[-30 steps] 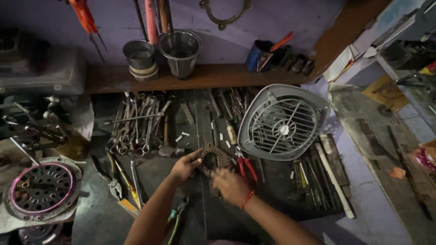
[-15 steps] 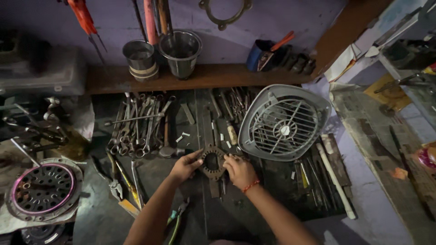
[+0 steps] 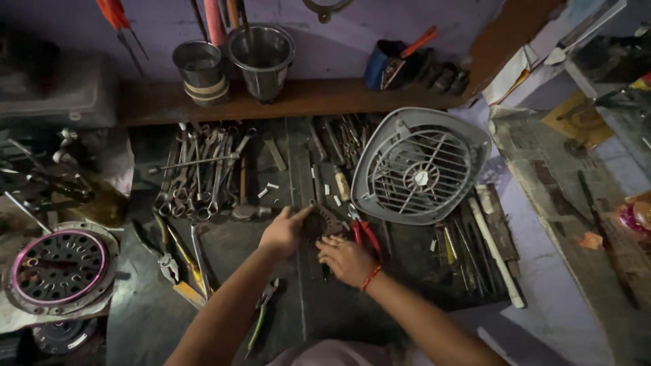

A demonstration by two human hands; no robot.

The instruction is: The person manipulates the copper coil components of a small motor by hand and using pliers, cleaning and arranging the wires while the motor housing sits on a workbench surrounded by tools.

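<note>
- My left hand [image 3: 283, 232] pinches the left rim of a dark round toothed plate [image 3: 323, 224] at the desk's [image 3: 224, 237] centre.
- My right hand [image 3: 348, 257] rests at its lower edge; grip unclear.
- The plate lies roughly flat, face up, without a long axis.

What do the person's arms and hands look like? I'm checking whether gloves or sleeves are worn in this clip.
Both forearms are bare, with no sleeves or gloves in view. The left hand wears nothing visible. The right hand has a thin red-orange thread band around its wrist. No rings or watch can be made out.
</note>
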